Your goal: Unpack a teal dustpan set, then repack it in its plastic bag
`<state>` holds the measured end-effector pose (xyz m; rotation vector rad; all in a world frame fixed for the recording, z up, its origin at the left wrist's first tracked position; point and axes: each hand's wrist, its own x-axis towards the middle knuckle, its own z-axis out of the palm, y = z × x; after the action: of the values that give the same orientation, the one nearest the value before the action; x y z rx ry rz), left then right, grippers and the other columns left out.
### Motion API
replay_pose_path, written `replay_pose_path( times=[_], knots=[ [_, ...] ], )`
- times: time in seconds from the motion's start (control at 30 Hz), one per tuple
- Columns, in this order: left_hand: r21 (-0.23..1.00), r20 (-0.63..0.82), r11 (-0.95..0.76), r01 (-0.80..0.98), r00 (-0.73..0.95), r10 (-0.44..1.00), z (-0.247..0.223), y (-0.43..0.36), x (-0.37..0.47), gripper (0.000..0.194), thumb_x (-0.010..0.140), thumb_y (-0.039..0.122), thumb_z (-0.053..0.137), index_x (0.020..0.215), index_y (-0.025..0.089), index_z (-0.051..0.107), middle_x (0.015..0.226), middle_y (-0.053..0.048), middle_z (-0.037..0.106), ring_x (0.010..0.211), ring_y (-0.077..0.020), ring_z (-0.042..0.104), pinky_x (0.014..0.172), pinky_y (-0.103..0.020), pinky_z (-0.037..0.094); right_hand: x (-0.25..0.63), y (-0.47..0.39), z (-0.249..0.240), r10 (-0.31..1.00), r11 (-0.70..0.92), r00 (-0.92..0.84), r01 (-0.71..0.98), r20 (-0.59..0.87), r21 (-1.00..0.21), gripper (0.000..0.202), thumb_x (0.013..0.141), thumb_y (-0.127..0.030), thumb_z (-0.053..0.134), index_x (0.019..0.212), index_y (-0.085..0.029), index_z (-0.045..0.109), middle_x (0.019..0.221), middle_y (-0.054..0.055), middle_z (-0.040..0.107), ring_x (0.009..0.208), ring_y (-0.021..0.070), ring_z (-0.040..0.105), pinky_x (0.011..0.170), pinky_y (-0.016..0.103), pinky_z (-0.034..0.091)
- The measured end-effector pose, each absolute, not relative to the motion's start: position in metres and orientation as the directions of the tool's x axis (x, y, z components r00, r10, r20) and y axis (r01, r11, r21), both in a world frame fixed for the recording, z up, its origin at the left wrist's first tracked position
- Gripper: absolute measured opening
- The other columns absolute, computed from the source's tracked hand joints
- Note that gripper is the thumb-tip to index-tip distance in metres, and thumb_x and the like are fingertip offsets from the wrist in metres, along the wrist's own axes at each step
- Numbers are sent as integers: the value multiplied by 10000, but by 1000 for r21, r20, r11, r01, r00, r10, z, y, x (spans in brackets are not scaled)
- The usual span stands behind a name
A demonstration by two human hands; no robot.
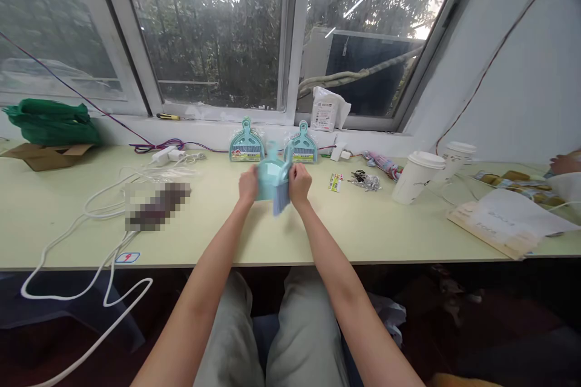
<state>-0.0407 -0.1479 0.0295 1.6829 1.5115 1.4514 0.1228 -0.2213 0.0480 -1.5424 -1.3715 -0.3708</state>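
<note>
Both my arms reach out over the pale green table (318, 236). My left hand (248, 184) grips the left side of a small light-blue dustpan (269, 178). A small brush (281, 193) with grey-blue bristles hangs at the pan's right side, and my right hand (299, 183) is closed on it. The set is blurred and held just above the table. Behind it, two packaged dustpan-and-brush sets, one on the left (246, 142) and one on the right (301, 144), lean against the window ledge.
White cables (91, 205) and chargers (166, 154) lie at the left, near a cardboard box (43, 156) and a green bag (52, 121). Keys (365, 180), two paper cups (417, 176), a booklet (503, 221) and snack packets (512, 178) sit at the right. Another person's hand (565, 163) shows at the right edge.
</note>
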Motion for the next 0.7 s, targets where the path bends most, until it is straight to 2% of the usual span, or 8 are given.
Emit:
replay_pose_path(
  times=[0.1,0.17,0.27,0.37,0.43,0.5,0.6,0.7],
  knots=[
    [845,357,-138,517,-352,865,32,-137,-80,221,901,269,444,969,207,645,980,-158,669,1081,-333,572,918,-413,401,131,-228,60,524,151,302,887,796,-436,411,978,-264,263,758,-178,600,769,73,598,708,159,523,654,252,336],
    [837,374,-103,537,-424,825,33,-130,-105,201,888,289,453,919,210,636,1011,-170,660,1124,-349,548,938,-457,391,139,-226,60,576,142,257,903,776,-405,380,965,-282,320,749,-180,616,779,73,620,705,157,538,654,251,343],
    [836,295,-16,548,-425,856,31,-125,-125,154,807,318,573,735,189,618,978,-207,659,1165,-403,518,967,-521,360,155,-214,46,733,92,218,907,645,-411,326,924,-252,427,688,-176,638,753,88,642,717,163,571,674,253,366],
    [818,201,37,574,-347,916,25,-124,-125,271,725,438,663,667,182,595,940,-225,672,1173,-445,504,977,-561,340,172,-201,23,828,7,276,865,488,-501,276,867,-190,535,617,-158,648,715,128,655,781,195,615,733,273,401],
    [784,200,27,621,-293,935,21,-125,-121,393,710,561,642,785,176,619,1016,-237,667,1179,-453,497,983,-581,326,179,-196,12,843,-61,329,845,427,-531,252,860,-173,549,643,-135,672,763,174,674,845,229,637,778,301,419],
    [738,211,29,674,-271,939,18,-127,-119,525,743,640,557,961,164,612,1154,-251,621,1206,-440,477,991,-576,322,180,-195,9,843,-140,366,856,394,-497,272,897,-193,491,741,-113,699,862,208,687,909,249,644,815,325,430],
    [692,214,61,719,-285,935,15,-128,-120,593,832,643,399,1142,162,553,1265,-228,569,1237,-387,467,981,-520,358,171,-197,17,837,-267,407,887,366,-377,330,946,-224,379,935,-104,687,968,206,685,986,254,636,841,340,436],
    [689,177,39,724,-220,959,13,-127,-120,561,875,602,327,1185,193,552,1211,-166,623,1183,-325,527,922,-435,418,159,-201,25,852,-352,425,897,306,-266,317,934,-294,417,1053,-94,633,1027,213,671,1048,280,613,809,339,447]
  ],
)
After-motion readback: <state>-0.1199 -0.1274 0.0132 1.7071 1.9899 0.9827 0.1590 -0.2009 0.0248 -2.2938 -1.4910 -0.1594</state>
